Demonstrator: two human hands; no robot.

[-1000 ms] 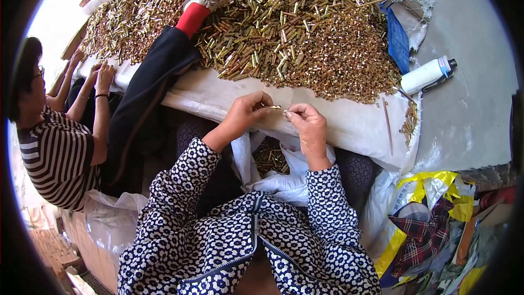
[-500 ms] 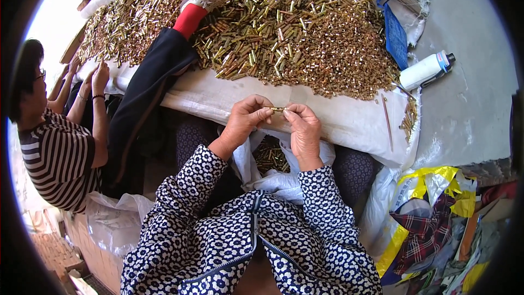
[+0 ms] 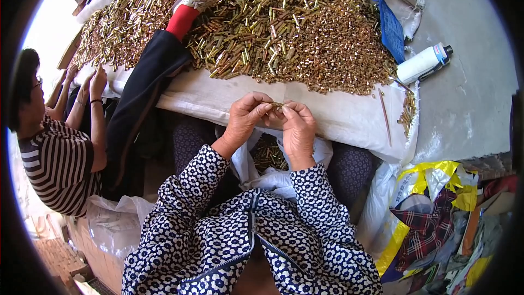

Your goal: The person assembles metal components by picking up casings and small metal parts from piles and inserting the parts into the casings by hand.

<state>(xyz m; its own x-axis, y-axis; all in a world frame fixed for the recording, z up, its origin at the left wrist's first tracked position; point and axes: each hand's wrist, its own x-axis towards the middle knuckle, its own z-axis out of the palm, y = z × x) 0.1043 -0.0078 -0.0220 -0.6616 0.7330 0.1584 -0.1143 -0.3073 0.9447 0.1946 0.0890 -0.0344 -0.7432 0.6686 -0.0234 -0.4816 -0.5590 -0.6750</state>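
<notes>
Between my two hands is a slim brass-coloured metal tube piece (image 3: 278, 105), pinched at both ends over the near edge of the cloth. My left hand (image 3: 245, 119) grips one end between thumb and bent fingers. The other end sits in the thumb-and-finger pinch of my right hand (image 3: 299, 131), which partly covers it. Beyond them lies a heap of brass-coloured metal tubes (image 3: 256, 35), with a mound of short small metal pieces (image 3: 344, 43) at its right. Below my hands an open white sack (image 3: 243, 158) holds similar tubes (image 3: 269, 153).
At the left sits a person in a striped shirt (image 3: 60, 166), hands at the heap. A dark-trousered leg (image 3: 147, 76) with a red sock reaches onto the heap. A white bottle (image 3: 423, 64), a blue scoop-like thing (image 3: 391, 27) and a thin stick (image 3: 385, 114) lie right. Bags (image 3: 393, 246) fill the lower right.
The view has shifted slightly. My right hand has turned a little inward, and its fingers now cover more of the metal tube piece. Both hands still hold it.
</notes>
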